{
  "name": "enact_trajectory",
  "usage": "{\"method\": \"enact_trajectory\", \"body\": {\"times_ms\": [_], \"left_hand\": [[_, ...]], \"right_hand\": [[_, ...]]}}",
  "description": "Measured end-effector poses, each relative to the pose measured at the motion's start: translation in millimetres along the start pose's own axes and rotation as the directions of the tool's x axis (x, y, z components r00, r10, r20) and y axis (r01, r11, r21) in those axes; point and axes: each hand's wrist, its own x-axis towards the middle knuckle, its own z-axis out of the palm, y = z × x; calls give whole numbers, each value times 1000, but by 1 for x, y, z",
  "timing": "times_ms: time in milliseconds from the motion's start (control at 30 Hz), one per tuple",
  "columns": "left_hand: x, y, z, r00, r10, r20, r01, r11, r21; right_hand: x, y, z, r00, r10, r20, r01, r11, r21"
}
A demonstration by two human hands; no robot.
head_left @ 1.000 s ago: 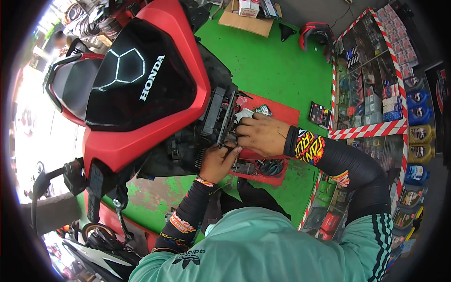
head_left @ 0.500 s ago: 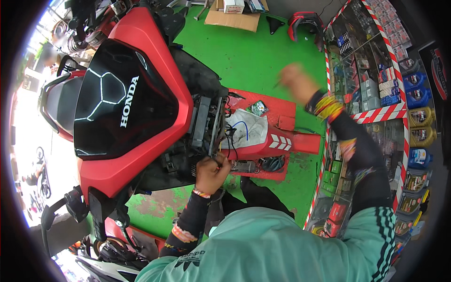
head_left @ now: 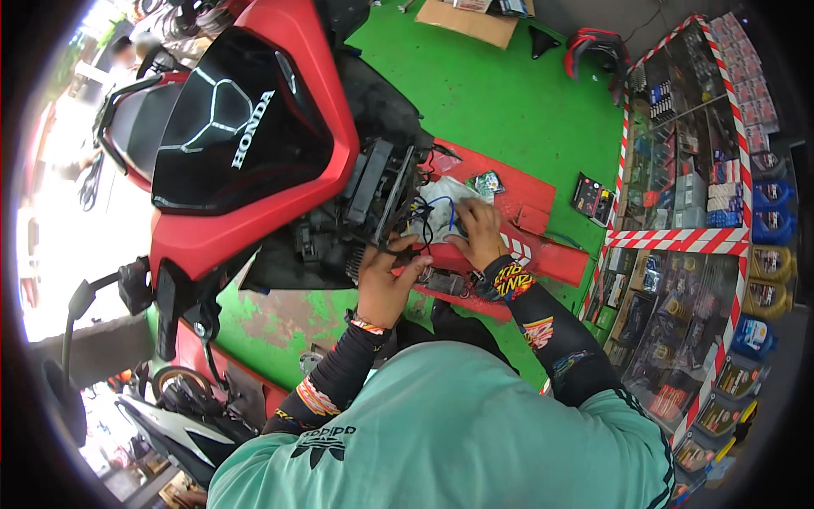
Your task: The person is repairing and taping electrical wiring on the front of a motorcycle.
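My left hand point(head_left: 383, 287) is at the front of the red and black scooter point(head_left: 339, 161), beside its exposed inner parts. Its thumb and fingers close on black wires point(head_left: 405, 251). My right hand point(head_left: 483, 236) is bent over the white cloth point(head_left: 434, 197), next to a loop of blue wire point(head_left: 451, 206). Its fingers curl round something dark that I cannot make out. The cloth lies on a red body section of the scooter, and black cables hang across it. A small green packet point(head_left: 487, 182) lies just beyond the cloth.
A glass display case point(head_left: 678, 237) with red and white striped edges stands at the right. Several oil bottles point(head_left: 770, 263) line its far side. A flat dark box point(head_left: 591, 199) lies on the green floor point(head_left: 475, 102). Cardboard point(head_left: 471, 24) is at the back.
My right hand has swung in from the right, down to the cloth beside my left hand. The left hand stays at the wires. The whole view has shifted and turned slightly.
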Motion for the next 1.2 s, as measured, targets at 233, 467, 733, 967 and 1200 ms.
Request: {"method": "enact_trajectory", "body": {"times_ms": [233, 467, 733, 967, 1200], "left_hand": [[-7, -11, -11, 994, -74, 80, 93, 957, -276], [-7, -13, -23, 985, -162, 60, 171, 969, -177], [-7, -26, -6, 999, -50, 4, 51, 991, -123], [-9, -18, -15, 997, -73, -2, 71, 974, -217], [-9, -22, -8, 992, -93, -85, 71, 970, -234]], "right_hand": [[-9, -68, -48, 948, -44, -314, 120, 966, 230], [14, -105, -38, 986, -153, -70, 168, 915, 367], [16, -105, -42, 993, -96, -70, 115, 921, 371], [24, -89, -25, 994, 26, 106, -82, 823, 563], [31, -98, -23, 990, 33, 136, -95, 872, 481]]}}
